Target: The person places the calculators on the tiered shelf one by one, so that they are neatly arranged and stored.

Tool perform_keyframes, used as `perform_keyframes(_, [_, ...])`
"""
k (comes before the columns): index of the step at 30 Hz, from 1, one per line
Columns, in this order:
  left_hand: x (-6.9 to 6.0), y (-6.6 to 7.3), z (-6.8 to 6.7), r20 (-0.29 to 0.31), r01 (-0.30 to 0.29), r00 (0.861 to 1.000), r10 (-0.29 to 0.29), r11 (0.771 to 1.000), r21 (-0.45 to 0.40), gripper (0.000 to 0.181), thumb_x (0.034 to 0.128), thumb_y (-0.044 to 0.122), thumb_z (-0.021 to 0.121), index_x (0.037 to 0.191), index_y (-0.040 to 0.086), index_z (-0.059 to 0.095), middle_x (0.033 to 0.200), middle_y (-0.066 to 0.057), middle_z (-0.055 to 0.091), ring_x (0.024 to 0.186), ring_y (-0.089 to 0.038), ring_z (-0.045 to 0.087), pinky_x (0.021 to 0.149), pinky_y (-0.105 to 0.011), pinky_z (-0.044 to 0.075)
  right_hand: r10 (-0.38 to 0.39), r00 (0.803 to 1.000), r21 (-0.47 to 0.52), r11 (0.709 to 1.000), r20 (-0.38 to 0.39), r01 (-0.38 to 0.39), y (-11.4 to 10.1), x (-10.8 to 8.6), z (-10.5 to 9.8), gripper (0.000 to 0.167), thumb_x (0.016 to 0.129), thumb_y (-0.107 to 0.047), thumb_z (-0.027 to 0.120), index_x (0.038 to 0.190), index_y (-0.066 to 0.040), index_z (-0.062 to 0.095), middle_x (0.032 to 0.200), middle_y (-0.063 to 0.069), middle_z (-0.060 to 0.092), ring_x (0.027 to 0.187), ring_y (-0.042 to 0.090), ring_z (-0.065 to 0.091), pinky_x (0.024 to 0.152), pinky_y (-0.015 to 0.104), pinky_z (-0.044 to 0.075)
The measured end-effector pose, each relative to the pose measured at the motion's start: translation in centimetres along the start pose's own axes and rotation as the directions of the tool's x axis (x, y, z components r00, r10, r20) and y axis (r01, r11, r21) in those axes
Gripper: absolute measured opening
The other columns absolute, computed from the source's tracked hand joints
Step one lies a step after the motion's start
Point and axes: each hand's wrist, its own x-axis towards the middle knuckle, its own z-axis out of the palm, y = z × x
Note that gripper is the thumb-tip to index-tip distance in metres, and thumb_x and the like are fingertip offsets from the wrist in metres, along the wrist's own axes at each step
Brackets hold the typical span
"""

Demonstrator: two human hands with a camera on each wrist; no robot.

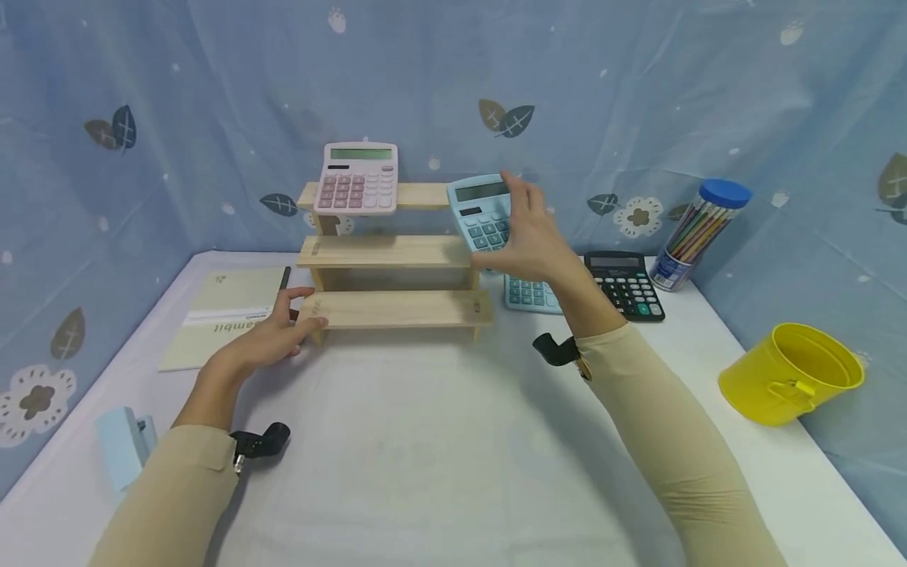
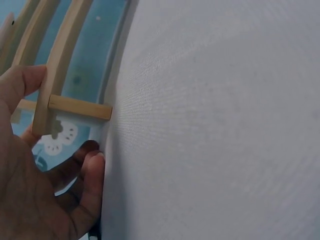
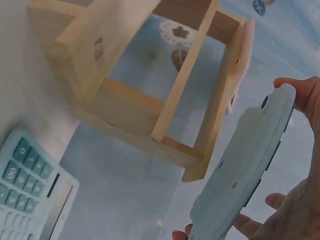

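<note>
Blue calculator (image 1: 476,214): lifted at 2 o'clock from the middle of the wooden rack (image 1: 397,309), by its top step; contact with the wood cannot be told.
Around the rack: pink calculator (image 1: 357,179) on the top step at 11 o'clock; second blue calculator (image 1: 526,293), black calculator (image 1: 623,285) and pencil tub (image 1: 697,232) towards 3; yellow bucket (image 1: 761,378) between 3 and 4; notebook (image 1: 230,295) between 8 and 9.
In the way: right forearm (image 1: 659,425), crossing in front of the second blue calculator.
Right hand (image 1: 531,236): thumb and fingers spread wide, gripping the blue calculator by opposite edges.
Left hand (image 1: 265,339): thumb and forefinger pinching the lowest step's left end.
Hidden: the blue calculator's right side, behind the right hand.
Unclear: light-blue object (image 1: 120,449) at 8 o'clock, partly under the left sleeve (image 1: 170,488).
</note>
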Motion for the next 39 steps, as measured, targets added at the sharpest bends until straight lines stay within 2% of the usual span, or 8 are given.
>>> perform_keyframes(3, [0.1,0.3,-0.1,-0.006,-0.008,1.0,0.008,1.0,-0.005,0.087,0.1024,0.058,0.05,0.162,0.027,-0.005,0.143,-0.027,0.036,0.111,-0.034,0.055,0.087,-0.038,0.044,0.021,1.0,0.015,1.0,-0.015,-0.021,-0.6,1.0,-0.1,0.125,0.075,-0.044,0.082,0.165,-0.029,-0.004,0.167,0.017,0.003,0.148,0.051,0.023,0.115,0.07,0.024])
perform_keyframes(6, [0.2,0.4,-0.1,-0.005,-0.019,1.0,0.018,1.0,-0.008,0.087,0.1028,0.056,0.05,0.163,0.025,-0.005,0.144,-0.028,0.036,0.117,-0.036,0.054,0.09,-0.041,0.046,0.044,0.998,0.031,0.999,-0.034,-0.043,-1.0,1.9,-0.1,0.124,0.074,-0.043,0.082,0.165,-0.031,-0.002,0.168,0.015,0.002,0.148,0.05,0.025,0.113,0.069,0.028])
perform_keyframes(12, [0.1,0.1,0.0,0.001,-0.014,1.0,0.014,1.0,-0.016,0.087,0.1034,0.055,0.05,0.162,0.025,-0.006,0.146,-0.03,0.035,0.121,-0.037,0.053,0.093,-0.044,0.047,0.116,0.993,0.056,0.992,-0.019,-0.115,-1.6,3.3,0.3,0.122,0.073,-0.046,0.08,0.165,-0.037,-0.001,0.17,0.006,0.001,0.147,0.046,0.027,0.111,0.065,0.033])
perform_keyframes(20, [0.2,0.1,0.5,0.002,-0.018,1.0,0.018,0.999,-0.044,0.085,0.1035,0.053,0.051,0.162,0.026,-0.004,0.146,-0.03,0.033,0.124,-0.039,0.05,0.098,-0.052,0.046,0.151,0.989,0.057,0.987,-0.005,-0.15,-1.9,5.2,1.2,0.119,0.075,-0.047,0.079,0.165,-0.033,0.003,0.17,0.004,-0.001,0.142,0.046,0.03,0.108,0.064,0.036])
perform_keyframes(28, [-0.2,-0.1,0.6,-0.011,-0.01,1.0,0.009,0.999,-0.042,0.084,0.1035,0.052,0.051,0.162,0.026,-0.003,0.146,-0.03,0.033,0.122,-0.038,0.051,0.093,-0.046,0.046,0.166,0.986,0.027,0.986,0.0,-0.166,-3.2,6.7,2.0,0.112,0.076,-0.049,0.075,0.165,-0.034,0.009,0.17,0.003,0.004,0.137,0.04,0.034,0.111,0.059,0.029])
perform_keyframes(33, [-0.3,-0.2,0.5,-0.014,0.001,1.0,-0.002,0.999,-0.043,0.084,0.1035,0.052,0.051,0.162,0.027,-0.003,0.146,-0.029,0.033,0.121,-0.038,0.05,0.093,-0.047,0.046,0.179,0.984,0.022,0.984,0.009,-0.179,-3.6,7.5,2.3,0.107,0.077,-0.05,0.074,0.164,-0.028,0.017,0.168,0.004,0.005,0.136,0.04,0.033,0.113,0.056,0.027])
perform_keyframes(39, [-0.1,-0.1,0.4,-0.017,-0.008,1.0,0.007,0.999,-0.052,0.083,0.1031,0.053,0.051,0.162,0.029,-0.002,0.147,-0.028,0.033,0.12,-0.037,0.051,0.093,-0.046,0.045,0.212,0.977,-0.02,0.977,0.01,-0.212,-4.0,8.1,2.5,0.101,0.083,-0.065,0.071,0.162,-0.016,0.031,0.168,0.007,0.012,0.145,0.038,0.03,0.119,0.05,0.028])
